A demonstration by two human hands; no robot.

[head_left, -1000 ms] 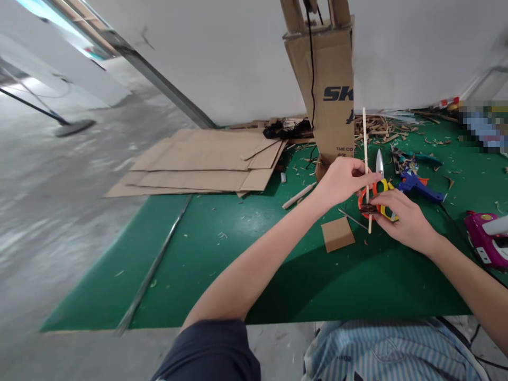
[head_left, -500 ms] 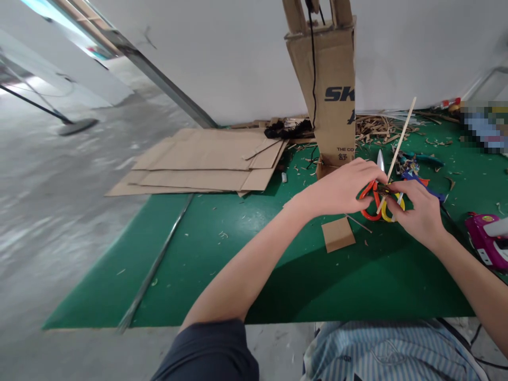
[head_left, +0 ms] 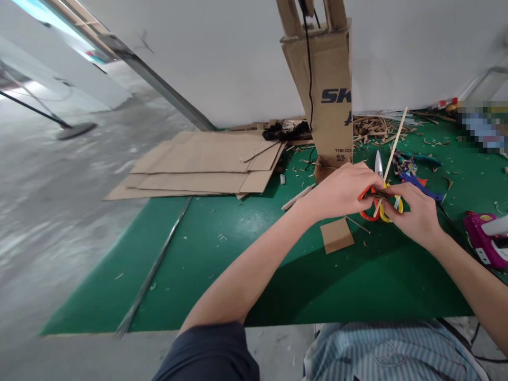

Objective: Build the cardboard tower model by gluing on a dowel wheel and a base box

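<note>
My left hand [head_left: 344,189] and my right hand [head_left: 413,216] meet above the green mat [head_left: 238,254], both pinched on a thin wooden stick [head_left: 395,142] that slants up to the right. Directly under them lie scissors [head_left: 377,206] with one red and one yellow handle, the blade pointing away from me. A small dark piece sits at the stick between my fingertips; I cannot make it out. A small cardboard square [head_left: 337,235] lies just below my left hand.
A tall cardboard tower [head_left: 323,84] with a black cable stands behind my hands. Flat cardboard sheets [head_left: 206,161] lie at the left. A blue glue gun [head_left: 418,185], cardboard scraps [head_left: 375,127] and a pink tool [head_left: 484,241] are on the right. A metal rod [head_left: 153,267] lies along the mat's left edge.
The stick has tipped from upright to slanting right. My left hand has closed in over the scissor handles and my right hand has risen to meet it.
</note>
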